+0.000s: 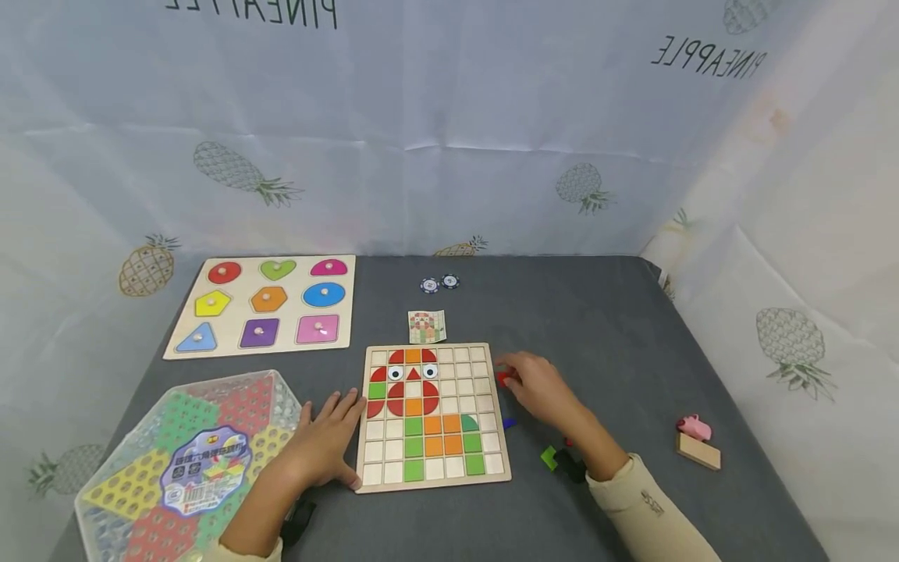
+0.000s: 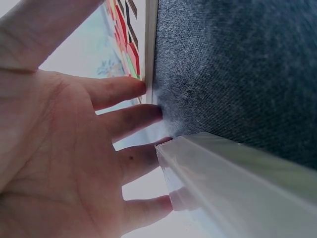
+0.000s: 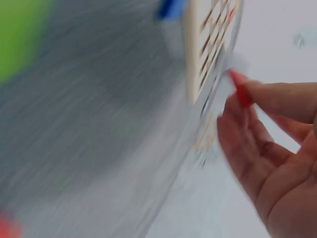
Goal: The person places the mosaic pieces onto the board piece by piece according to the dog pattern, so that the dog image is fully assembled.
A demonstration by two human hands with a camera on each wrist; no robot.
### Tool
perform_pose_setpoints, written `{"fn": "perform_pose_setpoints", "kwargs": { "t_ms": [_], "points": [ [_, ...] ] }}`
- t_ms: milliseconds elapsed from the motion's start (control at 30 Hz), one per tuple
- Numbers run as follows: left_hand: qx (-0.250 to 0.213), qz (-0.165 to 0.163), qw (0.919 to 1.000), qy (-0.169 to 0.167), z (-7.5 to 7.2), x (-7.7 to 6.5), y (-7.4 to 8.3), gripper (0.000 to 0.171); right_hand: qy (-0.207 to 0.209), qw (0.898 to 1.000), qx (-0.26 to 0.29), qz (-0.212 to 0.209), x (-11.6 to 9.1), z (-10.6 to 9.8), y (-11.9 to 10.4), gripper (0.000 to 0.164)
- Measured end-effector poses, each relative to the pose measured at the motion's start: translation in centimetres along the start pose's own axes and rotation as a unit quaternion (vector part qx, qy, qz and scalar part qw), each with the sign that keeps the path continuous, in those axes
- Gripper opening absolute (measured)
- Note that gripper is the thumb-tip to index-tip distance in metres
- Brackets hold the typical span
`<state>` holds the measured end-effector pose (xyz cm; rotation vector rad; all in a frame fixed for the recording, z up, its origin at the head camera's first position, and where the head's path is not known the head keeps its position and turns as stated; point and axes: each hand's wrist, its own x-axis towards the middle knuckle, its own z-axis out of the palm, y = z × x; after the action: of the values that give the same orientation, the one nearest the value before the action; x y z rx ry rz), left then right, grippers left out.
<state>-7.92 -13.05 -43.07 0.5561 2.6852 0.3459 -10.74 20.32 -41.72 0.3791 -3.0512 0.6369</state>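
A wooden grid board (image 1: 435, 486) lies in the middle of the table in the head view, with red, green and orange tiles and two round eye pieces set in its cells. Along the board's left edge rests my left hand (image 1: 325, 443), its fingers spread and fairly straight; in the left wrist view its fingertips are at the board's side. My right hand (image 1: 542, 390) pinches a small red tile (image 3: 241, 91) between thumb and fingers, just off the board's upper right edge. Behind the board lies a small picture card (image 1: 427, 327).
A blue piece (image 1: 509, 423) and a green piece (image 1: 548, 457) lie right of the board. A clear box (image 1: 277, 390) with a coloured star board stands at left, a shape puzzle (image 1: 239, 285) behind it. Two chips (image 1: 439, 283) lie at back; a pink pig (image 1: 695, 427) and wooden block (image 1: 698, 452) at right.
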Motion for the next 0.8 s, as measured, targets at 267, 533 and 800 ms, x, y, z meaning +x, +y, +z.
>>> {"fn": "perform_pose_setpoints", "kwargs": {
  "t_ms": [267,533,800],
  "points": [
    [-0.002,-0.007,1.0000,0.003,0.1,0.0,0.2,0.116,-0.071,0.995,0.068,-0.015,5.5,2.5,-3.7,0.015],
    [-0.002,-0.009,1.0000,-0.001,0.0,0.1,0.3,0.116,-0.074,0.996,0.056,-0.014,7.2,4.3,-3.8,0.006],
    [0.000,-0.011,0.9999,-0.002,0.0,0.2,0.2,0.116,-0.081,0.996,0.005,-0.045,7.1,4.4,-4.1,0.008]
  ]
}}
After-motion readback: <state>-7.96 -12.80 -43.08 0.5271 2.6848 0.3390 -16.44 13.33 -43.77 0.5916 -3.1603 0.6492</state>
